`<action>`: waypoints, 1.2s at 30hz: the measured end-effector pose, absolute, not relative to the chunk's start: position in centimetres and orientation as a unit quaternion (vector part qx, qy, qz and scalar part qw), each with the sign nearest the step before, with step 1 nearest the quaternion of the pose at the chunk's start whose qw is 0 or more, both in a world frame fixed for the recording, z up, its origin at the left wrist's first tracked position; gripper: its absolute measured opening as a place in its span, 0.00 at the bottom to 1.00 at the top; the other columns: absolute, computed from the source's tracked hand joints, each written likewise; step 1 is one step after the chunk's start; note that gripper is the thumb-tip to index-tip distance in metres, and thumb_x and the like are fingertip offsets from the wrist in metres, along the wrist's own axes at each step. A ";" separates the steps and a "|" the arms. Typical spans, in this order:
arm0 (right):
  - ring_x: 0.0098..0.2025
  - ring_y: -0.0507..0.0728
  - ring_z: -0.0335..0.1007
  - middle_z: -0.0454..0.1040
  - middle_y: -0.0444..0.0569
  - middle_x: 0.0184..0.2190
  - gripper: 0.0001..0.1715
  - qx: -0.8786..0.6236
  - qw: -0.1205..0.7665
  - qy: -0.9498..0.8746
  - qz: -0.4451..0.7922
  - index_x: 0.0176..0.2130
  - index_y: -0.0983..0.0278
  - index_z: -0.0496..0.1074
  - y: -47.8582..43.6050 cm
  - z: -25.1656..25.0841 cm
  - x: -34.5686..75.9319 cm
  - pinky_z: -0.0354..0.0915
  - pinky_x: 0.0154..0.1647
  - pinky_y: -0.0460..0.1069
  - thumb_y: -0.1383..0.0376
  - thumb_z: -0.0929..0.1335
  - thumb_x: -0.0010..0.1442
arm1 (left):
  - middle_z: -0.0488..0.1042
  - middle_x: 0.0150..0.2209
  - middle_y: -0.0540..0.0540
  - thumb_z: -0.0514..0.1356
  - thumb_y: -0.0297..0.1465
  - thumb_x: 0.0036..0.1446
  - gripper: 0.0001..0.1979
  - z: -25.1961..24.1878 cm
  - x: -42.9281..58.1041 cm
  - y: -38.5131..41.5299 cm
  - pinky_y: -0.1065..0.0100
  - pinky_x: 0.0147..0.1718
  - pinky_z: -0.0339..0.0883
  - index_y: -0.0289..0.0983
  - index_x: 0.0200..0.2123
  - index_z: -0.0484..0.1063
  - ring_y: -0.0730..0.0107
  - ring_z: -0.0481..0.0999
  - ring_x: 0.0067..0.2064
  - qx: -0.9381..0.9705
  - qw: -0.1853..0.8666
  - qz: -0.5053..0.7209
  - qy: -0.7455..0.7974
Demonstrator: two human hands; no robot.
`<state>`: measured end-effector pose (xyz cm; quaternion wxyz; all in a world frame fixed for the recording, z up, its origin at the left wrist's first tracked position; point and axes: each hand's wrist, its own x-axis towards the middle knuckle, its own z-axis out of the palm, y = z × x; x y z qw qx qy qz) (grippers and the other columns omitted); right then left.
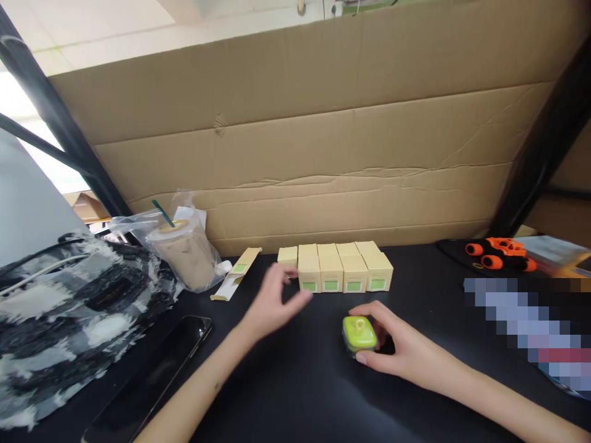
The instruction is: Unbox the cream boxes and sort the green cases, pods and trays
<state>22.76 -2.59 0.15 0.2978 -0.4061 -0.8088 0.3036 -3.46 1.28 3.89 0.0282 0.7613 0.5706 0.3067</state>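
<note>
My right hand grips a small square container with a lime-green lid, thumb on its near side and fingers around the far side. A small yellow loop or knob shows on top of the lid. My left hand is open, thumb and fingers apart, just in front of a row of cream-coloured small boxes with green labels. Its fingertips come close to the leftmost box; whether they touch it I cannot tell. Left of that hand lies a flattened, opened cream carton.
At the left are an iced drink cup in a plastic bag, a black phone and a black-and-white checked bag. An orange toy car stands far right, near a blurred-out item. A cardboard panel closes off the back.
</note>
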 end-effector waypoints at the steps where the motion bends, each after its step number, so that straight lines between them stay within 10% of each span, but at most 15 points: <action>1: 0.33 0.53 0.67 0.67 0.45 0.38 0.24 -0.405 0.301 -0.809 0.301 0.50 0.58 0.64 -2.6 0.2 22.7 0.69 0.35 0.49 0.62 0.70 0.54 | 0.71 0.45 0.44 0.64 0.47 0.47 0.28 3.3 -2.2 0.5 0.62 0.46 0.64 0.41 0.48 0.64 0.60 0.71 0.45 0.796 0.084 0.297 0.521; 4: 0.34 0.54 0.67 0.68 0.47 0.38 0.21 -0.398 0.333 -0.806 0.286 0.51 0.59 0.64 -2.5 0.3 22.8 0.69 0.36 0.50 0.59 0.68 0.58 | 0.68 0.50 0.39 0.71 0.47 0.33 0.45 1.7 0.8 -1.3 0.58 0.48 0.64 0.39 0.54 0.60 0.54 0.69 0.49 0.830 0.287 0.275 0.392; 10: 0.43 0.57 0.68 0.72 0.51 0.40 0.12 -0.370 0.374 -0.802 0.282 0.40 0.60 0.72 -2.0 0.1 22.5 0.67 0.46 0.54 0.57 0.63 0.64 | 0.72 0.44 0.42 0.66 0.43 0.46 0.24 0.7 2.3 -1.8 0.55 0.46 0.61 0.40 0.45 0.68 0.54 0.68 0.45 0.846 0.252 0.237 0.407; 16: 0.57 0.61 0.64 0.74 0.52 0.47 0.15 -0.382 0.389 -0.770 0.331 0.40 0.60 0.73 -2.2 -0.2 22.0 0.58 0.59 0.59 0.54 0.63 0.64 | 0.70 0.45 0.42 0.66 0.41 0.47 0.25 0.7 2.0 -1.7 0.56 0.49 0.60 0.38 0.46 0.66 0.55 0.66 0.48 0.832 0.295 0.232 0.408; 27: 0.44 0.60 0.73 0.76 0.51 0.43 0.16 -0.441 0.542 -0.644 0.311 0.38 0.61 0.73 -2.1 1.7 23.2 0.70 0.44 0.51 0.52 0.67 0.59 | 0.70 0.42 0.43 0.64 0.38 0.46 0.19 3.3 -0.4 -1.5 0.58 0.47 0.60 0.38 0.41 0.65 0.56 0.65 0.46 0.849 0.199 0.161 0.463; 36: 0.42 0.60 0.73 0.78 0.50 0.40 0.18 -0.464 0.490 -0.638 0.371 0.37 0.60 0.75 -1.7 1.7 23.8 0.69 0.43 0.50 0.50 0.69 0.55 | 0.72 0.38 0.43 0.61 0.33 0.43 0.18 6.2 -5.9 0.4 0.62 0.39 0.63 0.36 0.39 0.66 0.57 0.72 0.40 0.811 0.186 0.063 0.551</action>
